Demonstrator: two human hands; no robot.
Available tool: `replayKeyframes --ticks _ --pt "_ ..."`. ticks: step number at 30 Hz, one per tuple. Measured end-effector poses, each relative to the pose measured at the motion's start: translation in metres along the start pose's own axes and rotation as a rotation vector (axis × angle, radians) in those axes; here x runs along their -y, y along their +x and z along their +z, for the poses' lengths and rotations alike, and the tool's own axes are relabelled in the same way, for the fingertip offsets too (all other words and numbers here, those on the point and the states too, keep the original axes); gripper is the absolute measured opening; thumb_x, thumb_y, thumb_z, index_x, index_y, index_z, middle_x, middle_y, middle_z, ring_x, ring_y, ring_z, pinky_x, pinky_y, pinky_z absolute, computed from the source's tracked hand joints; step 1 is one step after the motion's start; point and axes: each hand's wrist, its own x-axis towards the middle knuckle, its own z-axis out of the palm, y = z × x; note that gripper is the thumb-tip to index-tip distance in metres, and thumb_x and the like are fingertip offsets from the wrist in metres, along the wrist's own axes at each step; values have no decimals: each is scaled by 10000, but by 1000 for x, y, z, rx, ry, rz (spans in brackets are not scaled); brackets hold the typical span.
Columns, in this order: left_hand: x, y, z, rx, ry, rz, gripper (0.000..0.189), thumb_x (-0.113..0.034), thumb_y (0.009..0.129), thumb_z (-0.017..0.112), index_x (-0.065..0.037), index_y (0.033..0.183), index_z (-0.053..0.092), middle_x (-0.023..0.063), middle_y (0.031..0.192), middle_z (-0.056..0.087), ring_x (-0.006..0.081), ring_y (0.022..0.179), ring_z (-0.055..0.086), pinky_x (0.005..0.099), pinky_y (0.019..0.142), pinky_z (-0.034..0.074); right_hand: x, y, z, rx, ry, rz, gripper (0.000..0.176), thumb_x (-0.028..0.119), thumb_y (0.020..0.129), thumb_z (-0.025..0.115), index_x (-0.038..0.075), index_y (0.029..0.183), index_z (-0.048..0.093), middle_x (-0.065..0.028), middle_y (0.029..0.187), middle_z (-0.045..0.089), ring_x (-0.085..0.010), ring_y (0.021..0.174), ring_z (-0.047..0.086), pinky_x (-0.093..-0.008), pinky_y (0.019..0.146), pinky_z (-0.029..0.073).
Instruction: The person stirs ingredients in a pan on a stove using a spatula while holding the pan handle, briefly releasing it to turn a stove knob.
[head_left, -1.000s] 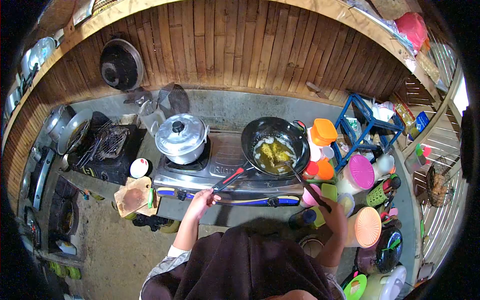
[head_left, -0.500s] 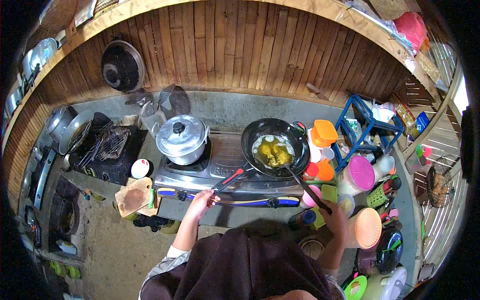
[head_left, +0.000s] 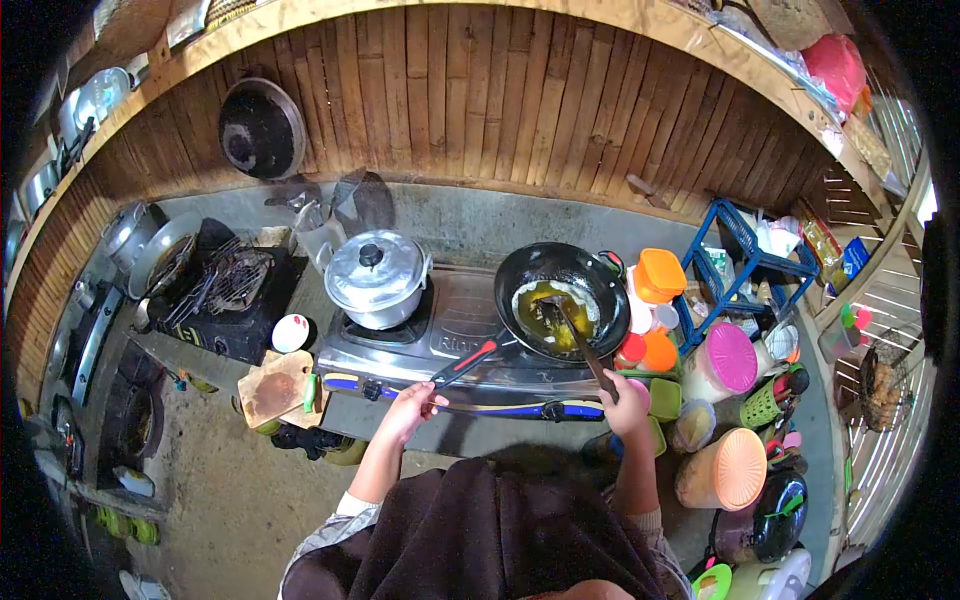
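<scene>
A black frying pan [head_left: 512, 300] stands on the right side of the gas stove [head_left: 465, 345]. Yellow oil [head_left: 540, 322] with whitish foam lies in it, and what food is in there I cannot make out. My left hand [head_left: 408, 412] is closed around the end of the pan's black and red handle [head_left: 465, 362]. In my right hand [head_left: 627, 408] is the dark handle of a spatula [head_left: 590, 352]. Its blade dips into the oil near the middle of the pan. A lidded silver pot [head_left: 372, 285] sits on the left burner.
Right of the pan are an orange container [head_left: 660, 272], a jar with a magenta lid [head_left: 730, 358] and a blue rack [head_left: 720, 250]. Further left, a cutting board [head_left: 272, 388] with a green-handled knife [head_left: 310, 392] lies near a white bowl [head_left: 291, 333] and a sooty grill stove [head_left: 225, 300].
My right hand has moved left and slightly up, bringing the spatula further into the pan and at a steeper angle. My left hand keeps its hold. The whole view has shifted slightly.
</scene>
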Motion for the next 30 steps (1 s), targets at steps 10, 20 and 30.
replayKeyframes --ticks 10,20,30 --pt "0 -6 3 8 -38 -4 273 -266 924 390 -62 1023 541 16 783 611 63 603 454 211 563 355 23 20 4 -49 6 168 351 263 770 609 169 1107 570 -135 941 624 -296 877 600 -361 771 458" --pt "2 -5 2 -17 -60 -7 293 -275 917 394 -52 1010 559 21 777 614 70 602 457 212 566 358 -32 -2 3 -50 118 -6 343 120 742 629 49 1072 569 -168 907 622 -291 887 601 -342 763 455" --pt "-2 2 10 -6 31 2 197 -270 847 558 -80 884 523 22 757 616 47 551 449 186 508 332 -8 -51 -56 25 111 204 332 65 729 632 12 1053 580 -159 870 631 -245 802 606 -323 745 455"
